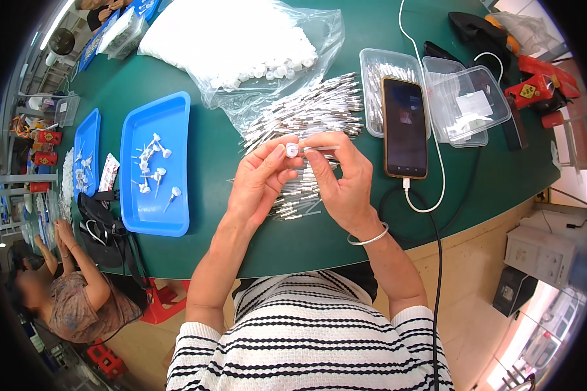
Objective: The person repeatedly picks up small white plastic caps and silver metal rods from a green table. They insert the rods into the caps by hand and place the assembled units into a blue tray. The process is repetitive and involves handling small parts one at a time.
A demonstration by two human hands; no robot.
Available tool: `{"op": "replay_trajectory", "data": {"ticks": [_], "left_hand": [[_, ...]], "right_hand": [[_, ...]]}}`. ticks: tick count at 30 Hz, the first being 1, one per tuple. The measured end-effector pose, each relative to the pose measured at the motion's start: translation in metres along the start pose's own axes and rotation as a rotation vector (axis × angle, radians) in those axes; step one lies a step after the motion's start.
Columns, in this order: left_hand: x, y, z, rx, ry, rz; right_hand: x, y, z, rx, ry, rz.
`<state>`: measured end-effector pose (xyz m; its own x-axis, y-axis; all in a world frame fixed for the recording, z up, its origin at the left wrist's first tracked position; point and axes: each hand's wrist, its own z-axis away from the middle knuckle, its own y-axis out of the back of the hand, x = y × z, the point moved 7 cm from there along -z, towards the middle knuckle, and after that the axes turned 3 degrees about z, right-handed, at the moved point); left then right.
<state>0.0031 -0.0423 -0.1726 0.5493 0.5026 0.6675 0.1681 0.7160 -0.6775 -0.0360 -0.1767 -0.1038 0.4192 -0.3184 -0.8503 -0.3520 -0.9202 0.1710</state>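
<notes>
Above the table's near half, my left hand pinches a small round white plastic cap between thumb and fingers. My right hand is closed on a thin whitish rod, one end of which meets the cap's side; whether it sits inside the cap I cannot tell. Under and beyond both hands spreads a loose pile of thin white rods with metal-coloured ends. Behind it lies a clear plastic bag full of white caps. A blue tray to the left holds several caps with rods attached.
A phone with a charging cable leans over a clear box of rods at the right. Beside it are stacked clear containers. A second blue tray and a black bag lie left, near another person.
</notes>
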Motion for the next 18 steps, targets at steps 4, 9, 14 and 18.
{"op": "replay_trajectory", "data": {"ticks": [4, 9, 14, 18], "left_hand": [[0.0000, -0.0002, 0.0001, -0.007, 0.002, 0.007], [0.0011, 0.0003, 0.0000, -0.008, -0.019, -0.020], [0.0031, -0.0022, 0.0006, -0.015, -0.045, -0.046], [0.0020, -0.0016, 0.0009, -0.013, -0.026, -0.028]], "right_hand": [[-0.0002, -0.0002, 0.0000, 0.000, 0.024, 0.008], [-0.0046, 0.0000, -0.0018, -0.016, 0.067, 0.027], [-0.0018, 0.0002, -0.0004, -0.004, 0.053, 0.024], [-0.0015, 0.0006, -0.0004, 0.006, 0.053, 0.010]]}}
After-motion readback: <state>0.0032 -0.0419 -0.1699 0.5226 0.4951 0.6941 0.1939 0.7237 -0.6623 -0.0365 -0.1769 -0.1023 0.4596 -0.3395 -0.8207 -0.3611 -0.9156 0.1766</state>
